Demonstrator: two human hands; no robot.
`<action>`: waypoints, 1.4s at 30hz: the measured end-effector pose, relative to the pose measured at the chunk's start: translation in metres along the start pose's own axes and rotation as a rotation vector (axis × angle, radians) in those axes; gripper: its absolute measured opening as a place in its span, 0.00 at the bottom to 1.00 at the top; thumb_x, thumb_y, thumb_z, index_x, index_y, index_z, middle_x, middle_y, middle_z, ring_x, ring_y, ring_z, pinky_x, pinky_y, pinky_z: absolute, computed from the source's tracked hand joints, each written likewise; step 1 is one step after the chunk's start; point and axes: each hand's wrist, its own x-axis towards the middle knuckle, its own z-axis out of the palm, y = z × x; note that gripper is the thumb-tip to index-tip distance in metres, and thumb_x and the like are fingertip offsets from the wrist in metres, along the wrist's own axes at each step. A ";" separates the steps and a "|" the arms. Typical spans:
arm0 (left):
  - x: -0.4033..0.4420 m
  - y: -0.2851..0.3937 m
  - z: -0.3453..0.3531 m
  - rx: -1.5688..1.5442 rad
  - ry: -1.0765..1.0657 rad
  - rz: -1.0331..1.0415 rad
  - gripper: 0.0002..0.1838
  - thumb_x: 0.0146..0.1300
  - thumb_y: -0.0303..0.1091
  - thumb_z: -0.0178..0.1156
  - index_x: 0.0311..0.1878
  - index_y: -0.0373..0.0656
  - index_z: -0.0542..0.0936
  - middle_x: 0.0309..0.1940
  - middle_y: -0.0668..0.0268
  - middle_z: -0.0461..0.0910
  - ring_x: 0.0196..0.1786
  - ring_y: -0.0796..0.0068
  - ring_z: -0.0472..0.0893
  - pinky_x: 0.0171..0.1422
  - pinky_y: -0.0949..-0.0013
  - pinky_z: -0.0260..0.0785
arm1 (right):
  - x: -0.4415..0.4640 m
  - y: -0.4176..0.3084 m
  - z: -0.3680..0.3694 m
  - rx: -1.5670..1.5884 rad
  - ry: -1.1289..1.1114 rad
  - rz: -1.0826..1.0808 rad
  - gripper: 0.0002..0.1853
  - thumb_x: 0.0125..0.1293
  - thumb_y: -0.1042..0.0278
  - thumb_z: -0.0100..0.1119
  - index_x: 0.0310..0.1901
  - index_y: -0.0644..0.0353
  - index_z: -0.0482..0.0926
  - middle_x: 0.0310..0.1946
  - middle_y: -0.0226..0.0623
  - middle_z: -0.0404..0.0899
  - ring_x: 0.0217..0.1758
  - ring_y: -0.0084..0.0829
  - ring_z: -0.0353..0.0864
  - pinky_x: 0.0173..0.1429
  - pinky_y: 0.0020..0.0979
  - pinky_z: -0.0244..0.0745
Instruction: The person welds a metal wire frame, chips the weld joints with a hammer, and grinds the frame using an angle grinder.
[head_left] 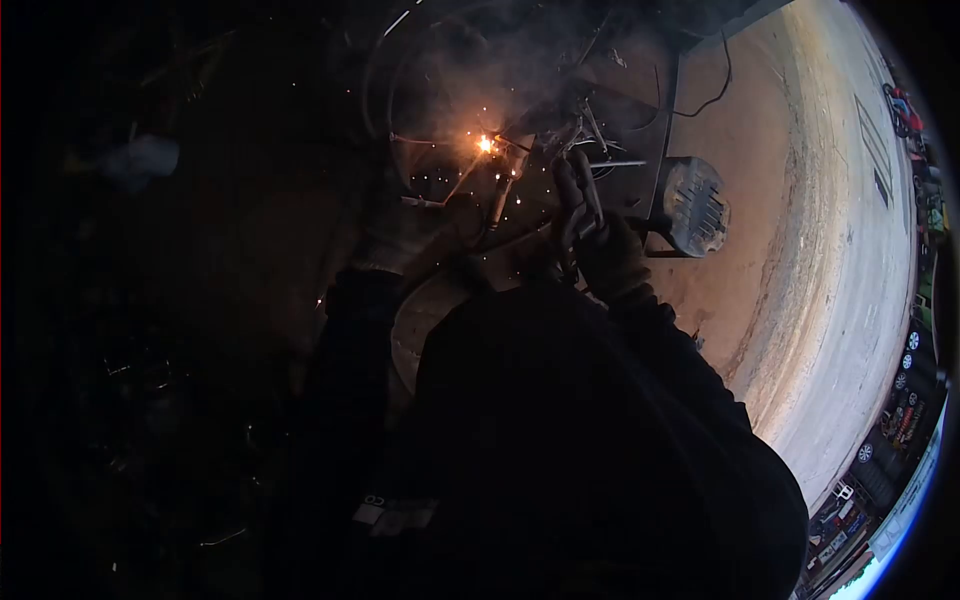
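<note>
A bright welding spark burns at the tip of a thin welding rod point(461, 179), beside a short metal tube point(502, 198). The rod slants back toward my gloved left hand point(392, 242), which appears closed on a dark electrode holder point(421, 203); shadow hides most of its fingers. My gloved right hand point(613, 262) is wrapped round the handles of metal pliers point(576, 190). Their jaws reach up among metal pieces near the tube, but smoke and shadow hide what they grip. Sparks scatter around the tube.
A dark metal frame or table surrounds the work, with a worn, slotted metal plate point(695, 207) jutting from its right side. A thin cable point(724, 85) hangs at upper right. Beyond lie brown ground point(740, 270), a pale paved strip point(845, 250) and several wheels. Deep shadow covers the left.
</note>
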 end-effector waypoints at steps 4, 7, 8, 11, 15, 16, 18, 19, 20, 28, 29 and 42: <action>0.003 -0.007 0.002 -0.002 -0.023 0.026 0.52 0.51 0.44 0.79 0.72 0.38 0.58 0.66 0.48 0.68 0.67 0.55 0.74 0.72 0.56 0.68 | 0.001 -0.004 -0.005 -0.025 -0.069 0.112 0.18 0.65 0.63 0.61 0.52 0.64 0.77 0.41 0.46 0.84 0.43 0.40 0.86 0.46 0.38 0.79; 0.008 -0.020 0.001 0.002 -0.070 0.083 0.52 0.52 0.44 0.79 0.72 0.38 0.57 0.67 0.47 0.68 0.67 0.54 0.74 0.72 0.56 0.68 | 0.005 0.002 -0.005 -0.245 -0.116 0.106 0.24 0.67 0.55 0.61 0.54 0.67 0.77 0.44 0.51 0.84 0.49 0.45 0.86 0.51 0.42 0.78; 0.010 -0.025 0.000 0.015 -0.089 0.104 0.52 0.52 0.44 0.79 0.72 0.38 0.57 0.67 0.47 0.67 0.67 0.54 0.74 0.72 0.56 0.68 | 0.006 0.016 -0.002 -0.223 -0.116 0.107 0.24 0.65 0.54 0.62 0.54 0.67 0.77 0.44 0.51 0.84 0.48 0.46 0.85 0.51 0.42 0.78; 0.013 -0.030 0.001 0.126 -0.061 0.148 0.51 0.53 0.43 0.78 0.72 0.39 0.57 0.66 0.47 0.69 0.66 0.54 0.75 0.72 0.56 0.68 | 0.005 0.022 0.000 -0.223 -0.113 0.062 0.25 0.63 0.54 0.64 0.53 0.67 0.77 0.42 0.51 0.84 0.48 0.48 0.85 0.51 0.43 0.78; 0.017 -0.026 0.006 0.339 0.070 0.567 0.48 0.54 0.44 0.77 0.69 0.34 0.59 0.60 0.48 0.75 0.65 0.55 0.77 0.73 0.56 0.69 | 0.005 0.010 0.001 -0.312 -0.099 -0.126 0.26 0.58 0.54 0.68 0.50 0.68 0.77 0.40 0.53 0.83 0.47 0.50 0.85 0.50 0.45 0.78; 0.012 -0.022 0.008 0.015 0.017 0.259 0.48 0.55 0.44 0.77 0.70 0.34 0.58 0.61 0.48 0.73 0.65 0.55 0.76 0.73 0.56 0.68 | 0.005 0.002 0.000 -0.312 -0.099 -0.126 0.26 0.58 0.54 0.68 0.50 0.68 0.77 0.40 0.53 0.83 0.47 0.50 0.85 0.50 0.45 0.78; 0.010 -0.019 0.007 -0.303 -0.035 -0.054 0.49 0.56 0.45 0.77 0.70 0.33 0.57 0.63 0.49 0.71 0.66 0.55 0.75 0.73 0.55 0.68 | 0.007 -0.018 -0.004 -0.323 -0.183 0.113 0.18 0.65 0.63 0.64 0.52 0.65 0.78 0.42 0.50 0.85 0.48 0.40 0.86 0.51 0.39 0.79; 0.010 -0.019 0.005 -0.121 -0.030 0.012 0.49 0.55 0.44 0.77 0.71 0.35 0.56 0.64 0.49 0.70 0.67 0.55 0.74 0.73 0.55 0.68 | 0.010 -0.026 -0.006 -0.323 -0.184 0.113 0.18 0.65 0.63 0.64 0.52 0.65 0.78 0.42 0.50 0.85 0.48 0.40 0.86 0.51 0.39 0.79; 0.010 -0.020 0.004 -0.030 -0.028 0.044 0.50 0.55 0.43 0.77 0.72 0.36 0.56 0.64 0.50 0.70 0.68 0.55 0.74 0.73 0.55 0.68 | 0.013 -0.033 -0.008 -0.305 -0.226 0.150 0.18 0.64 0.63 0.64 0.51 0.65 0.78 0.42 0.50 0.84 0.47 0.40 0.86 0.50 0.39 0.79; 0.010 -0.018 0.007 -0.024 0.008 -0.003 0.62 0.49 0.51 0.80 0.76 0.37 0.50 0.72 0.41 0.60 0.76 0.48 0.62 0.77 0.49 0.62 | 0.007 -0.010 0.001 -0.273 -0.131 0.018 0.17 0.61 0.65 0.65 0.50 0.61 0.78 0.41 0.43 0.84 0.43 0.37 0.86 0.47 0.37 0.80; 0.008 -0.019 0.008 -0.102 0.013 -0.015 0.63 0.48 0.52 0.80 0.77 0.38 0.49 0.73 0.40 0.58 0.76 0.46 0.62 0.77 0.48 0.61 | 0.010 -0.012 -0.001 -0.273 -0.131 0.017 0.17 0.61 0.65 0.65 0.50 0.61 0.78 0.41 0.43 0.84 0.43 0.37 0.86 0.47 0.37 0.80; 0.000 -0.027 -0.007 0.039 -0.074 -0.264 0.38 0.65 0.49 0.65 0.70 0.36 0.65 0.59 0.56 0.76 0.61 0.67 0.76 0.60 0.62 0.76 | 0.008 0.005 -0.005 -0.042 -0.240 0.042 0.10 0.67 0.71 0.57 0.49 0.60 0.77 0.42 0.36 0.83 0.43 0.35 0.83 0.48 0.31 0.78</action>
